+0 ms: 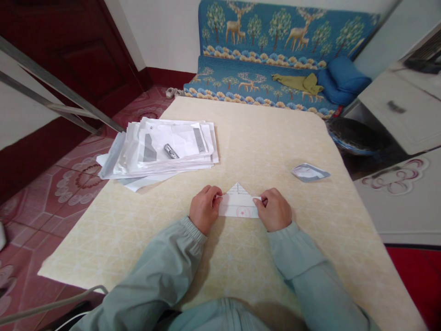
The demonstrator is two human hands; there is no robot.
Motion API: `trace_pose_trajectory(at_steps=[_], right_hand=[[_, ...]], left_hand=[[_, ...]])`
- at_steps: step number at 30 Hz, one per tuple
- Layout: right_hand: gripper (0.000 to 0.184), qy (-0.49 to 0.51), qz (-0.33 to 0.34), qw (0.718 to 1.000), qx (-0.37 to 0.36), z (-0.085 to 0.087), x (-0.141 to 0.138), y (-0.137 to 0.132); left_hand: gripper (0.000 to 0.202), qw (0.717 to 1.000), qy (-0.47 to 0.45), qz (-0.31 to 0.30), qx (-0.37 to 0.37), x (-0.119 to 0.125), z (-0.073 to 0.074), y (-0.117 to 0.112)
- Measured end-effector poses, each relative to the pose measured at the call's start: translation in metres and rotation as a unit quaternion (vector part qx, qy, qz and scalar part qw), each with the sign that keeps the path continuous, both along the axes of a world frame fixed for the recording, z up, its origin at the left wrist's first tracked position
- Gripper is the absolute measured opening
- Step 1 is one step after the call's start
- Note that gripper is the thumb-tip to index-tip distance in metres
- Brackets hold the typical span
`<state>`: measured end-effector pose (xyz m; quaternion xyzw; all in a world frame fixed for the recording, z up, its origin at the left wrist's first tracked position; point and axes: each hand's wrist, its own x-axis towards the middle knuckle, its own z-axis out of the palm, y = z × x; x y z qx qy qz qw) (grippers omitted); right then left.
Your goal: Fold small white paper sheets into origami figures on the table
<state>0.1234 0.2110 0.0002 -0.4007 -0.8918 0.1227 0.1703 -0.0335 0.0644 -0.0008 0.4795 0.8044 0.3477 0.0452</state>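
Note:
A partly folded sheet of paper (237, 205) lies on the table in front of me, its far edge brought to a point and its near strip bearing a red star stamp. My left hand (205, 208) pinches its left end between thumb and fingers. At the right end, my right hand (274, 209) is closed on the paper in the same way. Farther right on the table sits a small folded paper piece (310, 172), white and grey, apart from both hands.
A stack of papers (172, 142) stands at the left back of the table (268, 133), with a small metal tool (171, 151) on top. Beyond the far edge is a sofa (262, 87) with a deer-patterned blue cover. A white cabinet (403, 105) is at the right.

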Motion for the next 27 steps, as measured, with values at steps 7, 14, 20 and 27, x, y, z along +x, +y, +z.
trace_pose_trajectory(at_steps=[7,14,20,27], right_hand=[[0.009,0.006,-0.01,1.0,-0.008,0.0,-0.002,-0.001],[0.007,0.029,-0.005,0.997,-0.069,0.0,-0.002,0.007],[0.005,0.01,0.001,1.0,-0.02,-0.002,-0.003,0.004],[0.037,0.1,0.128,0.981,0.104,-0.01,-0.007,-0.024]], left_hand=[[0.026,0.998,0.063,-0.016,-0.006,0.006,-0.001,0.003],[0.018,0.971,0.213,-0.108,-0.021,0.01,0.003,0.008],[0.023,0.923,0.273,-0.239,-0.127,0.017,0.009,0.018],[0.033,0.921,0.287,-0.214,-0.154,0.028,0.006,0.009]])
